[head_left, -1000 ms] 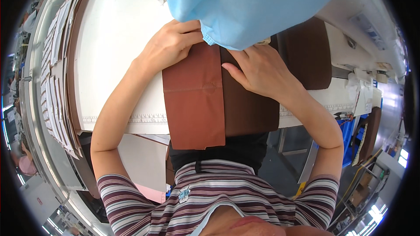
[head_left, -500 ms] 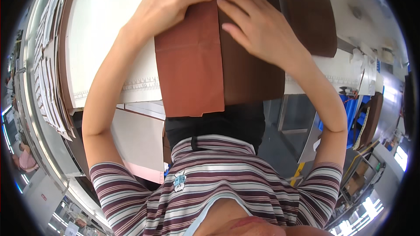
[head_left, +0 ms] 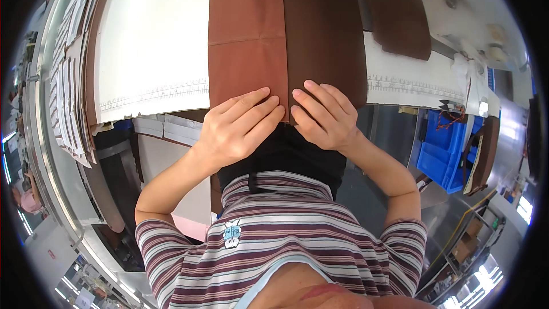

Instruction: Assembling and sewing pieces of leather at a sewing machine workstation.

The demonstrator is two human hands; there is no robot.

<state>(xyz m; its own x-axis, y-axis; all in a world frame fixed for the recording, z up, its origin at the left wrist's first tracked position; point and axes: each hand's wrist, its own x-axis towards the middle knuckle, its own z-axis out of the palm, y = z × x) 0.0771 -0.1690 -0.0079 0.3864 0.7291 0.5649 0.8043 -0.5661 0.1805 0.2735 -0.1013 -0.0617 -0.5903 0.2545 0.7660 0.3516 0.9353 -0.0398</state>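
One left hand, one right hand, loosely spread mid-frame, seemingly align a leathery reddish-brown strip with a leathery dark-brown panel.

No legible words
A ruler scale lines the white worktop's near edge, its figures too small to read.

striped short-sleeved shirt, black bottoms

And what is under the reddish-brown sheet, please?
Beside the reddish-brown sheet, the white table shows at left and a dark brown sheet at right. What lies directly beneath is covered, so I cannot tell whether the dark one continues there.
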